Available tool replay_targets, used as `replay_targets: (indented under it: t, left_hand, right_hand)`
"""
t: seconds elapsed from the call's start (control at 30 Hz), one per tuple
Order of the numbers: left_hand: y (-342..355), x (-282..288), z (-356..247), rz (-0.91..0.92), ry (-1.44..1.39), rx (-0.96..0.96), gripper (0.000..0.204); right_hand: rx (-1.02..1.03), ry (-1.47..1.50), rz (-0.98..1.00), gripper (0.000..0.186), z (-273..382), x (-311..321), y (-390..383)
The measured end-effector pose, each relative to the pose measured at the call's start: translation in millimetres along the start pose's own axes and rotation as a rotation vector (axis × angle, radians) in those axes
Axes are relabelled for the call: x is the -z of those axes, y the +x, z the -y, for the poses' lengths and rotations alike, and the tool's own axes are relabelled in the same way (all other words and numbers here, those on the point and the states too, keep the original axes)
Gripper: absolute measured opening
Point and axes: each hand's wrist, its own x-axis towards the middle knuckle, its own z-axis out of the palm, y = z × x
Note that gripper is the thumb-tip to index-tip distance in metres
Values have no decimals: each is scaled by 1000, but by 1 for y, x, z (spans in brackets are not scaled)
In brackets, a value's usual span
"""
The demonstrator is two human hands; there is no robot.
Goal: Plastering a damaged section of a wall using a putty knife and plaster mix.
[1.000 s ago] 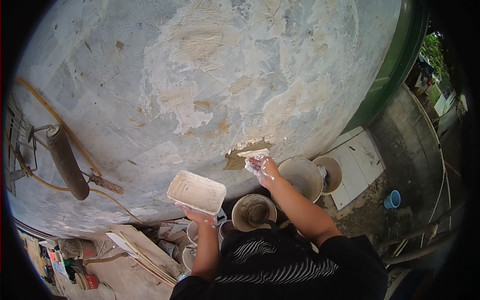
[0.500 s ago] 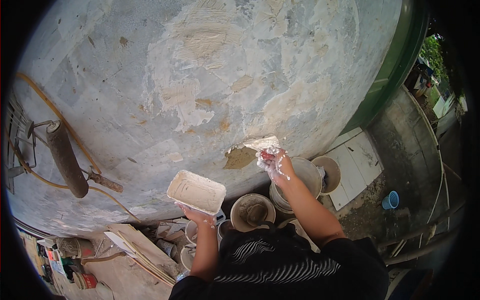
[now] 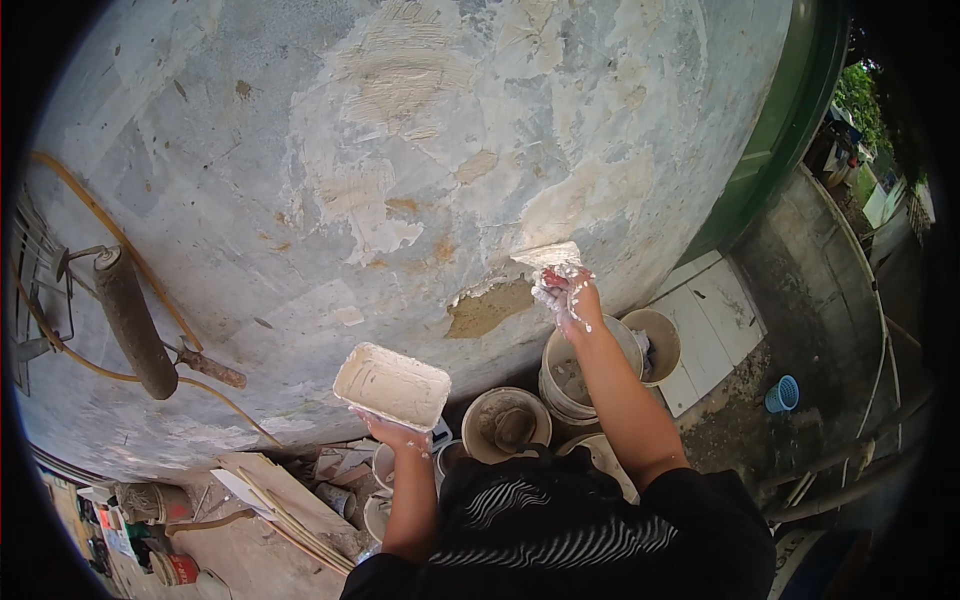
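Note:
My right hand (image 3: 568, 295), smeared with white plaster, grips a putty knife (image 3: 545, 255) whose blade is coated in plaster and lies against the wall (image 3: 250, 220). Just below and left of the blade is a brown hollow patch (image 3: 490, 308) with a ragged upper edge. The handle is mostly hidden in my fingers. My left hand (image 3: 395, 430) holds a rectangular plaster pan (image 3: 392, 386) from beneath, tilted a little, close to the wall. Beige plaster coats the pan's inside and rim.
Below the wall stand several buckets, among them one with plaster remains (image 3: 507, 424) and a stack (image 3: 570, 385). A paint roller (image 3: 135, 320) and yellow hose (image 3: 95, 205) hang at left. Boards (image 3: 290, 500) lie lower left. A blue basket (image 3: 782, 394) sits at right.
My right hand and the putty knife have moved up and to the right along the wall, uncovering more of the brown patch. My left hand and the pan have barely moved.

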Motion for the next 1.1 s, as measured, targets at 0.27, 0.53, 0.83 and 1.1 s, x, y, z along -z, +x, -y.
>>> replay_targets:
  t: [0.27,0.53,0.83,1.1]
  left_hand:
    - [-4,-3,1,20,-30,10,64]
    - [-1,3,3,1,-71,20,65]
    - [4,6,9,-5,-71,42,65]
    - [6,9,10,11,-36,23,64]
  right_hand:
    - [-116,-52,-88,19,-41,25,-9]
    - [-93,96,-162,14,-41,10,14]
    - [-83,83,-81,17,-43,18,-10]
    - [-65,-39,-61,12,-52,-2,5]
